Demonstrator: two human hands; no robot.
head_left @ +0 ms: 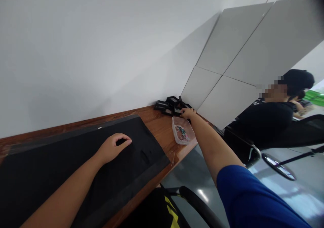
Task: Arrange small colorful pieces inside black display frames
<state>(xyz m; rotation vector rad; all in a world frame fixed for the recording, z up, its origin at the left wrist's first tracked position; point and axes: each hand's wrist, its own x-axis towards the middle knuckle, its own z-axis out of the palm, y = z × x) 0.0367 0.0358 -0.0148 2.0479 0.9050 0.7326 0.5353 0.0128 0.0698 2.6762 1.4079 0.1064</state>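
My left hand (115, 147) rests over the black mat (126, 167) with its fingers curled. Its thumb and fingertip meet in a loop, and only the mat shows through the gap. Stretched out to the far end of the table, my right hand (187, 113) has its thumb and fingers closed at the edge of a small black box (177, 111). That box belongs to a pile of several open black boxes (162, 104) against the wall. Just below the right hand stands a clear plastic tub (178, 141) with small colourful pieces inside, too small to name.
Brown wooden tabletop (157, 123) shows around the mat. A white wall (88, 52) and grey partition panels (227, 86) bound the far side. At right, a person (270, 120) in dark clothes and cap sits on a chair (243, 147). A black chair armrest (199, 204) is below the table edge.
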